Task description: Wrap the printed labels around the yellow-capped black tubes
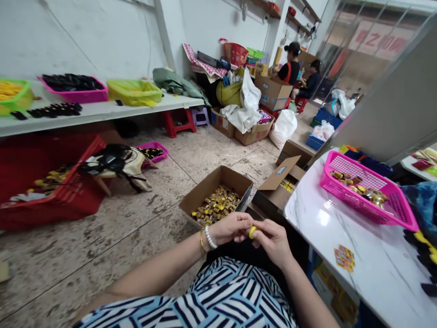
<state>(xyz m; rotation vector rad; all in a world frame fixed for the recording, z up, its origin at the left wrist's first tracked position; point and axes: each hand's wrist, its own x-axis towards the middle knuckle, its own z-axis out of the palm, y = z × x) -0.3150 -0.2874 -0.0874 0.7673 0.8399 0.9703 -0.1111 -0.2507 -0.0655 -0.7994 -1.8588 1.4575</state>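
Observation:
My left hand (237, 228) and my right hand (275, 239) meet over my lap, their fingertips closed on a small round yellow piece (252, 232). Its underside is hidden by the fingers, so its exact kind cannot be made out. Just beyond the hands, on the floor, an open cardboard box (191, 202) holds many small brown pieces with yellow round tops (218, 202). On the marbled table (317, 241) to the right lie a few small colourful printed stickers or cards (344, 258). A pink plastic basket (392, 218) there contains similar small yellow and brown pieces (362, 190).
A second open carton (273, 200) stands against the table. At left are a red bin (64, 200), a stool (118, 166) with black things on it, and a long bench (102, 111) bearing baskets. Two people (289, 66) sit at the back among boxes and sacks.

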